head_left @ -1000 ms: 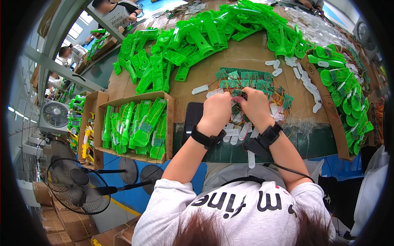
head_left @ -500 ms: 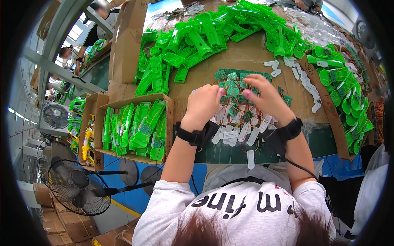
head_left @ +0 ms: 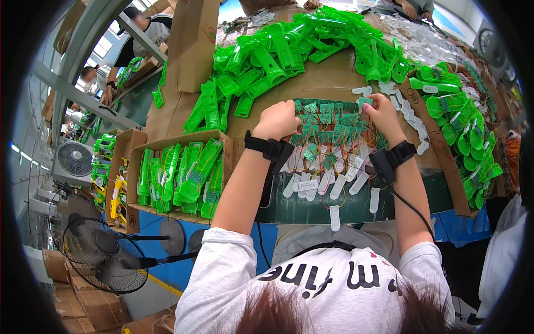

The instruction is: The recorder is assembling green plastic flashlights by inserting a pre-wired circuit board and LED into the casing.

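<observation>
Several small green circuit boards [head_left: 328, 118] lie in rows on the table in front of me, with thin red and yellow wires running to white plastic strips [head_left: 336, 187] on the near side. At the left edge of the rows my left hand [head_left: 278, 121] is closed, fingers curled under; what they hold, if anything, is hidden. My right hand [head_left: 385, 116], at the far right corner, pinches a small circuit board [head_left: 362, 103] between thumb and fingers. One white strip [head_left: 334, 218] hangs over the table's near edge, and another [head_left: 374, 200] lies beside my right wrist.
A heap of bright green plastic shells [head_left: 272, 58] curves across the far side. Cardboard boxes of wired green parts stand left [head_left: 227, 167] and right [head_left: 442, 150]. White pieces [head_left: 409, 114] trail along the right box. A fan [head_left: 103, 247] stands at lower left; other people work farther off.
My hands have moved apart, the right one outward to the far right corner, where it now pinches a board. The boards between them show more fully. A white strip now shows near my right wrist.
</observation>
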{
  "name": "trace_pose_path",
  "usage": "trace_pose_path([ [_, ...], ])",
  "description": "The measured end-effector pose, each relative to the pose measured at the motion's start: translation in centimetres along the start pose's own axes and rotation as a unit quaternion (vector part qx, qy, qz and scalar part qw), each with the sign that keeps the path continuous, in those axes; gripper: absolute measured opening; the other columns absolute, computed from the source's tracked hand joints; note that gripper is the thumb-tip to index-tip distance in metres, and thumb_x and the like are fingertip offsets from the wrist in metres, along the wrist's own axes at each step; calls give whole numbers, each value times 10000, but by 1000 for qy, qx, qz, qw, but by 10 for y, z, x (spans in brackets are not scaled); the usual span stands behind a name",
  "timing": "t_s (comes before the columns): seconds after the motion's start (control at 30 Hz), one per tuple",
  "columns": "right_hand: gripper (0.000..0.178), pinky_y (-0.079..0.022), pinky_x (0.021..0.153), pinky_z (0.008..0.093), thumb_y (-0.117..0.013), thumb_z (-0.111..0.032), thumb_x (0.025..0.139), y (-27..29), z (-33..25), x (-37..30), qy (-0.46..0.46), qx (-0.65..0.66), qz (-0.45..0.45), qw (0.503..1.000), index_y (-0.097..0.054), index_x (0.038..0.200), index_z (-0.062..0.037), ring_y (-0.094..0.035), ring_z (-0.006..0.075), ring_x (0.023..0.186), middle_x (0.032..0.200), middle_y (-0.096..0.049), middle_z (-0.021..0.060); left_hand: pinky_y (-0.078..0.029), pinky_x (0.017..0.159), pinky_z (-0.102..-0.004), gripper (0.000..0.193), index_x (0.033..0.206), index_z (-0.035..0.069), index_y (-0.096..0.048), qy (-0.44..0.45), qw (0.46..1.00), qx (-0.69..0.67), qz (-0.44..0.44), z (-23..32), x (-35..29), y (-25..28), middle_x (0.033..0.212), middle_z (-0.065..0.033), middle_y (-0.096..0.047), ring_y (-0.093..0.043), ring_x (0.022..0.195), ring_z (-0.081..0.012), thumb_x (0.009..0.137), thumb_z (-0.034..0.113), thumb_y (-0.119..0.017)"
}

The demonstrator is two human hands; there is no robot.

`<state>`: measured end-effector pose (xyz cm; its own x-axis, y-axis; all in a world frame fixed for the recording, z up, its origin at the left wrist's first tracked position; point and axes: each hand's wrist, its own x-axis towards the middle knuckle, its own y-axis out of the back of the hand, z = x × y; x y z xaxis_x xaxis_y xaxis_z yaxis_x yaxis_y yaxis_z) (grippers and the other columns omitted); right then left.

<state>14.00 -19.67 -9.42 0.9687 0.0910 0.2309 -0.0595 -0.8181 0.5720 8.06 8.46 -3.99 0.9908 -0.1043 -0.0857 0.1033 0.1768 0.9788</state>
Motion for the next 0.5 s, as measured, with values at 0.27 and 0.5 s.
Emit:
trace_pose_path([
  [0.27,225,-462,740,385,-594,-161,794,9,-26,-11,125,-148,102,976,-604,940,10,-591,312,817,822,-615,150,-502,695,-400,393,946,-19,-483,-2,1000,8,29,8,1,-1,861,-169,-634,-621,827,-327,734,251,-675],
  [0.5,205,-479,676,350,-642,-153,757,-1,-34,-15,8,-76,-110,991,-627,891,1,-616,251,749,813,-639,143,-501,698,-409,452,945,-13,-467,2,999,-20,40,5,-2,-4,884,-177,-621,-614,844,-334,698,267,-722],
])
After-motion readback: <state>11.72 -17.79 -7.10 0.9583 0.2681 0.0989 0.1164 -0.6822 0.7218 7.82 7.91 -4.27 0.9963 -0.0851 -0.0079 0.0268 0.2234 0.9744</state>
